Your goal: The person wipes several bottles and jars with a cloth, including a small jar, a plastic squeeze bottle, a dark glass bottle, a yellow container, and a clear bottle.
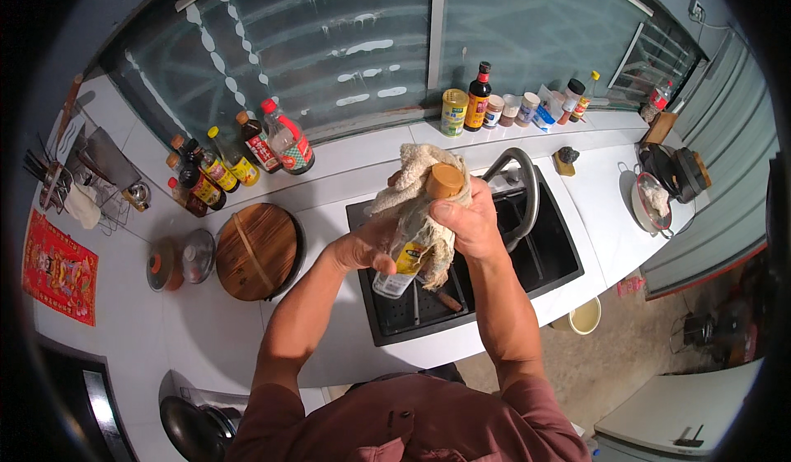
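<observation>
Both my hands hold a clear bottle (pixel 393 283) with an orange-brown cap and a yellow label, tilted above the black sink (pixel 383 331). A frayed, off-white cloth (pixel 426 153) is wrapped round its upper part. My right hand (pixel 471 221) grips the cloth and bottle near the cap, thumb in front. My left hand (pixel 371 242) holds the bottle's lower side; cloth and bottle hide part of its fingers. The curved grey faucet (pixel 530 196) stands just right of my right hand.
Several sauce bottles (pixel 219 174) stand at the back left, beside a round wooden lid (pixel 256 252). More seasoning containers (pixel 492 113) line the window ledge. A colander (pixel 649 205) sits on the right counter, and a bucket (pixel 585 317) stands on the floor.
</observation>
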The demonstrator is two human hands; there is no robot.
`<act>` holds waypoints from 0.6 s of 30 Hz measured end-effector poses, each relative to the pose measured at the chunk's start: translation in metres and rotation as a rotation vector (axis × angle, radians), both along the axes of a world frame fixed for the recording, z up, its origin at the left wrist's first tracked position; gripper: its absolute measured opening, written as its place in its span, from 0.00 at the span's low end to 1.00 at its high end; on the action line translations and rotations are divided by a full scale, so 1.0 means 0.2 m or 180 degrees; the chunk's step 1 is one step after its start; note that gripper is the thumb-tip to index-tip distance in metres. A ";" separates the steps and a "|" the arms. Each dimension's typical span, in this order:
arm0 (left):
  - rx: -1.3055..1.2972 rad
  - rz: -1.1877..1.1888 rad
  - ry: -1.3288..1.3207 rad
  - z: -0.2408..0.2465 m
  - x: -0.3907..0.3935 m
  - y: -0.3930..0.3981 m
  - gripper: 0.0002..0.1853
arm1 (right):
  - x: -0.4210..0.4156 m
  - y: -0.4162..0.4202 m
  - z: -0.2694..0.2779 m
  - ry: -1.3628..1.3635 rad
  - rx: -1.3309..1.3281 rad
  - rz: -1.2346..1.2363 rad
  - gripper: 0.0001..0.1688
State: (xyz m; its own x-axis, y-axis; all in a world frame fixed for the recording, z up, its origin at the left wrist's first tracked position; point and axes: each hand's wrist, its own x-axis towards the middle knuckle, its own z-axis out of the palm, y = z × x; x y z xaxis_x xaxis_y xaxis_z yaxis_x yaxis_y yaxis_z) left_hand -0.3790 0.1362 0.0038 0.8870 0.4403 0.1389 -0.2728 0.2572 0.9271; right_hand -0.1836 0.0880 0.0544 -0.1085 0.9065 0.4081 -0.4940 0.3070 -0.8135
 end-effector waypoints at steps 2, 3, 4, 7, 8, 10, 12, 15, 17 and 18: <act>-0.0161 -0.0238 0.0039 -0.01 0.02 -0.03 0.64 | 0.00 0.02 -0.02 0.0186 -0.0143 0.0128 0.22; -0.0238 -0.0360 0.0057 -0.01 0.03 -0.03 0.65 | 0.00 0.02 -0.02 0.0236 -0.0248 0.0057 0.22; 0.0108 -0.0040 0.0144 -0.02 0.04 -0.03 0.60 | 0.00 0.02 -0.02 0.0287 -0.0352 -0.0013 0.22; 0.1111 0.0938 0.0415 -0.05 0.06 -0.02 0.48 | 0.01 0.03 -0.02 0.0082 -0.0414 -0.0319 0.19; 0.1003 0.1214 0.0328 -0.09 0.07 -0.04 0.40 | 0.00 0.02 -0.02 0.0032 -0.0408 -0.0428 0.18; 0.1743 0.2311 0.1205 0.05 0.14 -0.13 0.38 | -0.02 0.03 -0.02 -0.0060 -0.0368 -0.0679 0.17; 0.2697 0.3214 0.1879 0.05 0.15 -0.16 0.33 | -0.07 0.04 -0.01 -0.0440 -0.0225 -0.1204 0.19; 0.3274 0.3653 0.2218 -0.01 0.14 -0.18 0.32 | -0.13 0.05 -0.05 -0.0861 -0.0074 -0.1712 0.21; 0.3520 0.3583 0.2188 -0.02 0.14 -0.20 0.35 | -0.12 0.07 -0.05 -0.0204 -0.0455 -0.1271 0.20; 0.3515 0.3514 0.2135 -0.01 0.14 -0.20 0.35 | -0.09 0.08 -0.04 0.0054 -0.0615 -0.0910 0.22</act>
State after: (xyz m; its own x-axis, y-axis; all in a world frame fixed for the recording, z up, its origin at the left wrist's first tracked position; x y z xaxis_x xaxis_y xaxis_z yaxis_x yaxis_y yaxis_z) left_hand -0.3507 0.0962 0.0012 0.2731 0.7997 0.5347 0.6180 -0.5718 0.5395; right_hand -0.2021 0.1035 0.0455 0.1663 0.9599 0.2256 -0.4242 0.2762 -0.8624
